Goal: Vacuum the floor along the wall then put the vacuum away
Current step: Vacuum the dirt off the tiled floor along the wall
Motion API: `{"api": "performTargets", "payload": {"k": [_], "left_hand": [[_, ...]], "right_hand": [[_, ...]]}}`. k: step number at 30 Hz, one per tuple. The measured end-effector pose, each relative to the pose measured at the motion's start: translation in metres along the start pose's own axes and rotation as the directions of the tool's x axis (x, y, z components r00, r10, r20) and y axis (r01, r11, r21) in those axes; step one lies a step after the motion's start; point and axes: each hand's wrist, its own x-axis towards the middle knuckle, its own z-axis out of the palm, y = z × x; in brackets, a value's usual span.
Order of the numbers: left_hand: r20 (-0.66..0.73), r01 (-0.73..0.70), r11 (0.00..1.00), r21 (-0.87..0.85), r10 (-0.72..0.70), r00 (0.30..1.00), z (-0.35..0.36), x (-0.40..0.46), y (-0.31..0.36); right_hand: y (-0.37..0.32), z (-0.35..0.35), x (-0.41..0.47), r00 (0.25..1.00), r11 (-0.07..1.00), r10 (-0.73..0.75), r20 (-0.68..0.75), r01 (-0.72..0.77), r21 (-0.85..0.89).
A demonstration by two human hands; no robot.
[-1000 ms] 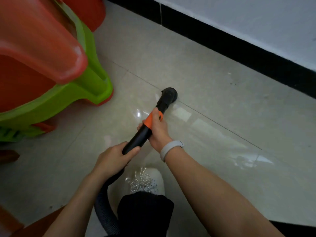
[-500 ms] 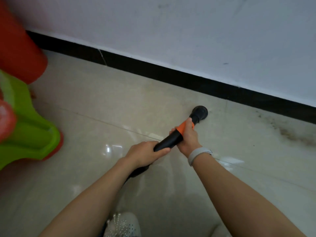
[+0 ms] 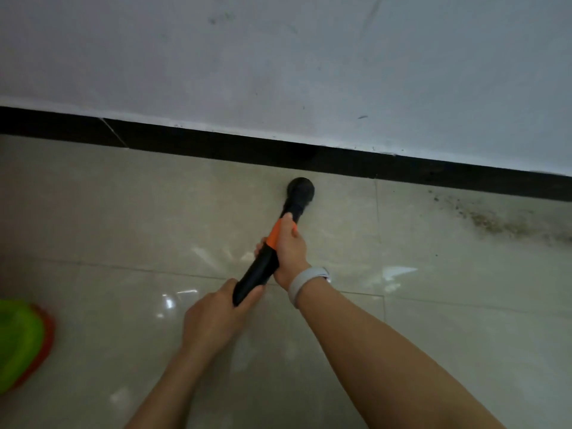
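From the head camera I see both hands on the vacuum wand (image 3: 263, 267). My right hand (image 3: 289, 247) grasps it at the orange band (image 3: 274, 233); my left hand (image 3: 213, 317) grips the black lower end. The round nozzle (image 3: 301, 191) sits on the tiled floor (image 3: 123, 212), just beside the black baseboard (image 3: 216, 147) under the white wall (image 3: 278, 57). Gritty dirt (image 3: 489, 222) lies to the right along the baseboard. A blurred green and red shape (image 3: 21, 339), perhaps plastic stools, is at the left edge.

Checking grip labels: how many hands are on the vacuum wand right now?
2. The left hand grips the black rear end of the vacuum wand; the right hand grips further forward, at the orange band. Both are fully in view.
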Motion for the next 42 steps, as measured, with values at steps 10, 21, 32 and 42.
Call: {"api": "performTargets", "payload": {"k": [10, 21, 32, 42], "left_hand": [[-0.026, 0.09, 0.991, -0.102, -0.093, 0.995, -0.025, -0.004, -0.025], [0.12, -0.088, 0.977, 0.193, 0.065, 0.991, 0.031, 0.0, 0.135], [0.178, -0.191, 0.839, 0.51, 0.114, 0.977, 0.073, 0.002, 0.295], [0.265, -0.411, 0.686, 0.6, 0.315, 0.912, 0.085, 0.022, 0.376]], "right_hand": [[0.004, 0.037, -0.025, 0.974, 0.986, 0.157, 0.164, -0.144, -0.085], [-0.094, -0.124, 0.001, 0.965, 0.969, 0.231, 0.123, -0.24, 0.062], [-0.187, -0.262, 0.021, 0.938, 0.894, 0.295, 0.184, -0.339, 0.293], [-0.227, -0.32, 0.036, 0.979, 0.858, 0.187, 0.086, -0.205, 0.471]]}}
